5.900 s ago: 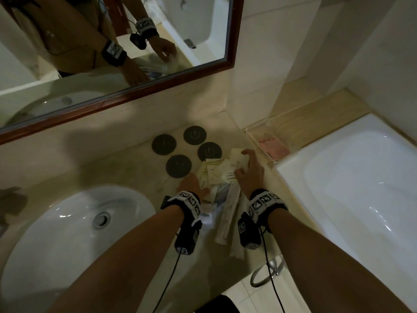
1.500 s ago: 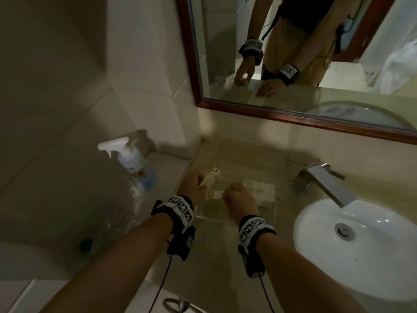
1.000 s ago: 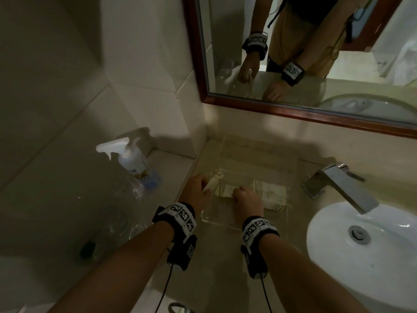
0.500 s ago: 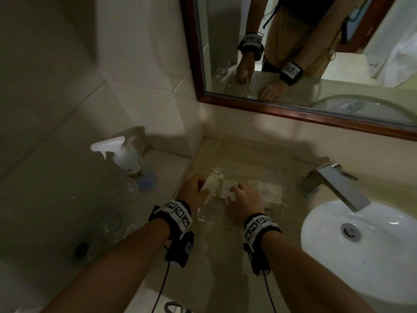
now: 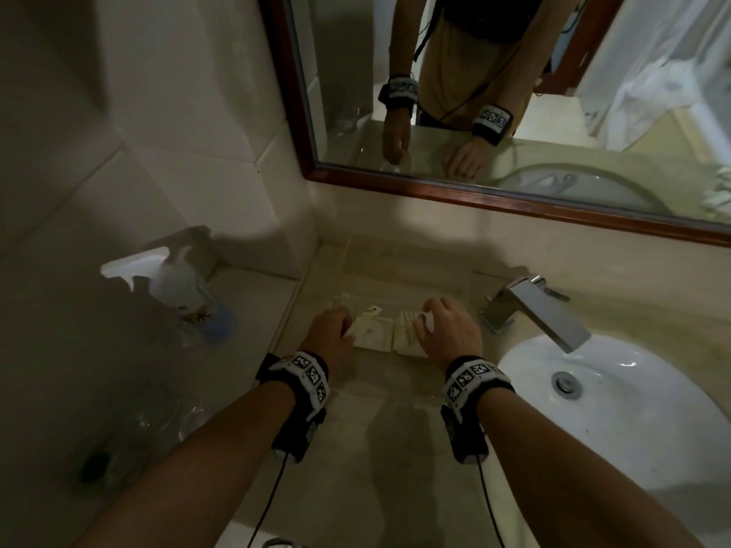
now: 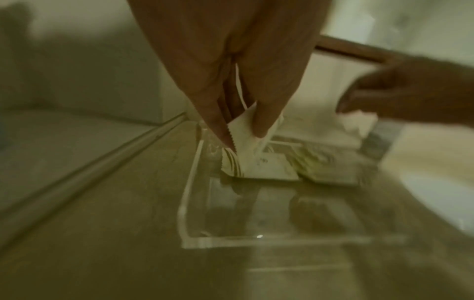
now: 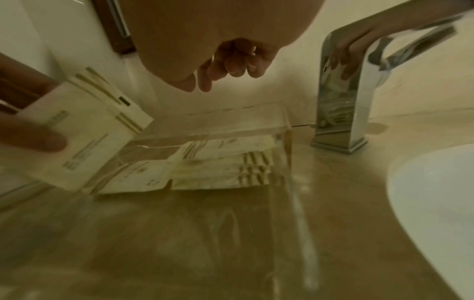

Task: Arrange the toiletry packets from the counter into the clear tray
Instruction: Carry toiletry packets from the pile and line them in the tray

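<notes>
The clear tray sits on the counter between the side wall and the faucet. Two flat stacks of white packets with gold stripes lie in it side by side. My left hand is at the tray's left edge. Its thumb and fingers pinch a few more packets, tilted on edge with their lower end on the left stack. The right wrist view shows the same held packets. My right hand hovers over the right stack, fingers loosely curled, with nothing seen in them.
A chrome faucet and the white basin are just right of the tray. A spray bottle and some clear glassware stand on the lower ledge at left. The mirror hangs behind the counter.
Both hands carried packets from the far side of the basin to the tray. In the last second my left hand lowered its packets onto the left stack, and my right hand moved rightward.
</notes>
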